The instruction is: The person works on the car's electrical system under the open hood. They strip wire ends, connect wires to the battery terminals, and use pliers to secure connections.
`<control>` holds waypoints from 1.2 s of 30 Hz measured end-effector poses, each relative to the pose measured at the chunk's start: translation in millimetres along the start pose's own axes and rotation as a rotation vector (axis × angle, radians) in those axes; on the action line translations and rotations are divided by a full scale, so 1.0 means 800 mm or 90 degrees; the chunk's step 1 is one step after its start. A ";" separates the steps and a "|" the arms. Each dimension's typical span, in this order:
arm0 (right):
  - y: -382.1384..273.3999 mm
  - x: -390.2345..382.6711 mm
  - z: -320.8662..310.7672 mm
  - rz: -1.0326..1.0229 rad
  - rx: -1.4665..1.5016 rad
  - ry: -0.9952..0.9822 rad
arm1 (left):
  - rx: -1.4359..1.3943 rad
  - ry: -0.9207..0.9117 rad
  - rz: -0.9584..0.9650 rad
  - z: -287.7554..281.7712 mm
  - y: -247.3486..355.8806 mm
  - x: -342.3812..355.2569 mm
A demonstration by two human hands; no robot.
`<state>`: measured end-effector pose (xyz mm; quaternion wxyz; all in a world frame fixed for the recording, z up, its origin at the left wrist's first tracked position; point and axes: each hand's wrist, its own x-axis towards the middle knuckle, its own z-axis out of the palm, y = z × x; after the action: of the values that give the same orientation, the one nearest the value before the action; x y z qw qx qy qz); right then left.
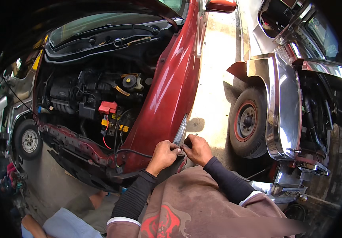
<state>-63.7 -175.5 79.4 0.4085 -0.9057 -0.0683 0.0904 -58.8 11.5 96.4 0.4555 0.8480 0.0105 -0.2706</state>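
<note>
My left hand [164, 157] and my right hand [198, 150] meet at the front corner of the red car's fender [163, 95], beside a narrow clear lamp [181, 130]. Both are closed, thumbs and fingertips pinched close together. Whatever lies between the fingertips is too small and too covered to make out. A black cable [133, 151] runs across the front of the car and passes under my left hand. Dark sleeves cover both my forearms.
The open engine bay shows a battery with a red terminal cover [107, 107]. At right stands a shiny metal vehicle with a red-rimmed wheel [247, 122]. Another person's light blue clothing [69, 225] and arm show at lower left. Another wheel [29, 140] stands at far left.
</note>
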 end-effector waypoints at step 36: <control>-0.008 -0.017 -0.015 0.048 -0.022 -0.123 | -0.138 -0.242 -0.092 0.000 -0.013 0.010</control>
<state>-75.2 -182.4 93.5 0.3807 -0.9016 -0.0751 0.1914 -54.9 15.8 84.5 0.5171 0.7250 0.0145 -0.4547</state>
